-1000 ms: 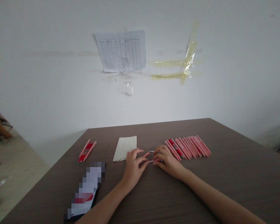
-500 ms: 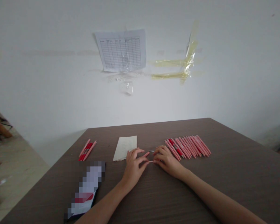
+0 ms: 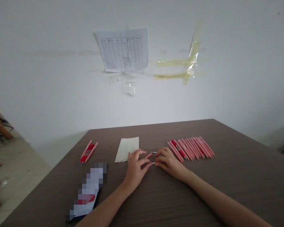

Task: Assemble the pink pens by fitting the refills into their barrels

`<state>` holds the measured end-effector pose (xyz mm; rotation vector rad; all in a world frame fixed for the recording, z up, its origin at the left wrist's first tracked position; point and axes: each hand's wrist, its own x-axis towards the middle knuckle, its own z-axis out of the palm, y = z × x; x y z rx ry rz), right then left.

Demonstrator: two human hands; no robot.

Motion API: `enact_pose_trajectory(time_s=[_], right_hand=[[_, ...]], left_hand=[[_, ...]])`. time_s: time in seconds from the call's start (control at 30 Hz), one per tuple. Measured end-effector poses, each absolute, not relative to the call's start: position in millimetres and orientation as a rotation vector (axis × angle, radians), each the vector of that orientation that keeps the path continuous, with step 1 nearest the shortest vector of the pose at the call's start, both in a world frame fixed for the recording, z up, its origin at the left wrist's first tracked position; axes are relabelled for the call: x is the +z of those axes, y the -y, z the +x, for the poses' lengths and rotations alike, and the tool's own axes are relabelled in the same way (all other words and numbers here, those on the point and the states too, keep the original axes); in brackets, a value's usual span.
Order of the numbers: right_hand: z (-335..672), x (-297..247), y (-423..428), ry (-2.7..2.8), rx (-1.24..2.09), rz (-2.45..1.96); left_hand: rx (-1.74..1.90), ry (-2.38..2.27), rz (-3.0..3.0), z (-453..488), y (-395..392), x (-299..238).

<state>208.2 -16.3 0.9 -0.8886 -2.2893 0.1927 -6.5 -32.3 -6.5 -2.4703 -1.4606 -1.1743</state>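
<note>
My left hand [image 3: 135, 169] and my right hand [image 3: 168, 162] meet fingertip to fingertip on the brown table [image 3: 203, 192]. Between them they pinch small pink pen parts [image 3: 152, 159], a pink barrel piece and a thin whitish refill end. Both hands have curled, pinching fingers. Just right of my right hand lies a row of several pink and red pens [image 3: 190, 148]. A small slip of paper [image 3: 127, 149] lies just beyond my left hand.
A small bunch of pink and red pens [image 3: 88, 151] lies at the table's left. A dark flat object with a blurred face [image 3: 86, 192] rests near my left forearm. On the white wall hang a printed table sheet [image 3: 123, 50] and yellowish tape strips [image 3: 184, 63].
Almost nothing differs; the hands stay pinched together at the same spot and the view has shifted very slightly.
</note>
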Motion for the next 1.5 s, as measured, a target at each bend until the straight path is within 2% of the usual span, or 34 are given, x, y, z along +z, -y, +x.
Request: enact_pose_trajectory(time_s=[0.67, 1.5], right_hand=[[255, 1, -5, 2.32, 0.167, -1.101], [254, -3, -10, 2.263, 0.258, -1.039]], left_hand=[[-1.258, 1.516, -2.434, -9, 32, -6], [-1.263, 1.503, -2.403, -8, 33, -7]])
